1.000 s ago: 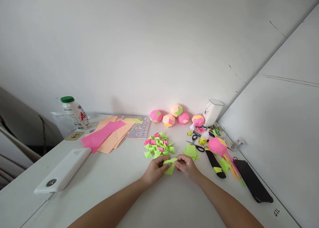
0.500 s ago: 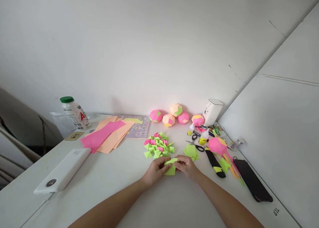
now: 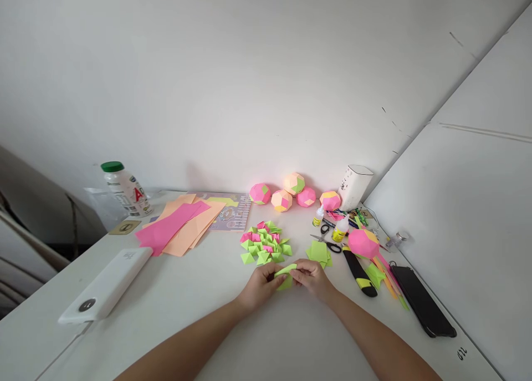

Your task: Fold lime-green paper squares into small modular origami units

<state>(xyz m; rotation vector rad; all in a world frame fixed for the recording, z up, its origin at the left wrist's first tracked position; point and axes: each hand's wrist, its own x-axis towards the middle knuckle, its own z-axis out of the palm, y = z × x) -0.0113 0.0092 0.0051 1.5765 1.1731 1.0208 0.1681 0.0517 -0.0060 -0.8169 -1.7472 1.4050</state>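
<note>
Between my two hands is a green paper square [image 3: 285, 281], partly folded, its top edge bent over. My left hand [image 3: 260, 283] pinches its left side between thumb and fingers. On the right side, my right hand [image 3: 310, 277] grips the same paper, thumb in front. Fingers cover both ends of the fold. Just beyond my left hand lies a pile of small folded green and pink paper pieces [image 3: 266, 243]. A stack of flat green paper squares [image 3: 318, 251] rests right behind my right hand.
Scissors [image 3: 326, 242], glue bottles [image 3: 340, 229], a utility knife [image 3: 359, 273] and a black phone [image 3: 421, 299] lie to the right. Several paper balls [image 3: 294, 183] line the wall. At left are paper sheets [image 3: 172, 225], a white power bank [image 3: 106, 284] and a bottle [image 3: 124, 189].
The lower flap of the green paper has tilted up and shows shorter now. Both hands keep their grip in nearly the same place.
</note>
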